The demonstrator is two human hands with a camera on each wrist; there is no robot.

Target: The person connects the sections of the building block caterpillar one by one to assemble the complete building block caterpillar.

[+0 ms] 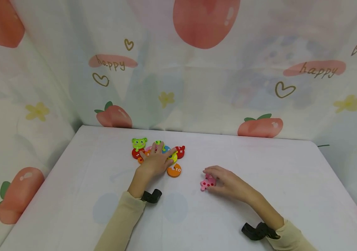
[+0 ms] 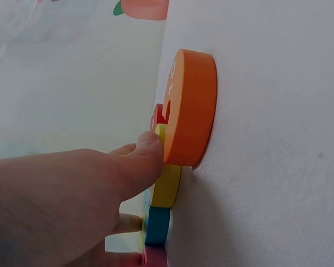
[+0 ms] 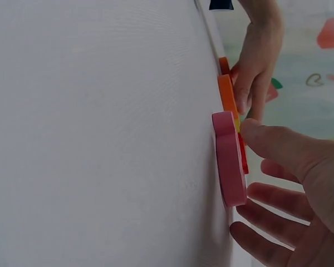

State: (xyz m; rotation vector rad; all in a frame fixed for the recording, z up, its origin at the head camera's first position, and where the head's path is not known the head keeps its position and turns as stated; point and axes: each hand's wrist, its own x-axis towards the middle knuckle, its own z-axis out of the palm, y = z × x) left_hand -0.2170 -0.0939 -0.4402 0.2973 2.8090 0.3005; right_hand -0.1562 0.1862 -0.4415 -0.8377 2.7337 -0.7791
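My left hand (image 1: 154, 164) rests with spread fingers on a joined cluster of colourful number puzzle pieces, partly hiding them. A green animal-face piece (image 1: 139, 143) and a red piece marked 2 (image 1: 137, 153) show at its left; a yellow piece (image 2: 167, 186) and a red piece (image 1: 181, 152) at its right. By the thumb lies an orange disc marked 10 (image 1: 174, 171), notched at its rim. My right hand (image 1: 230, 183) is around a pink, red-spotted piece (image 1: 208, 183) lying flat. In the right wrist view its fingers stay loosely spread beside the pink piece (image 3: 230, 167).
The white-covered table (image 1: 103, 216) runs back to a printed curtain (image 1: 197, 97) with fruit and "happy" lettering. Another curtain side hangs at the left. Black wrist mounts (image 1: 152, 196) sit on both wrists.
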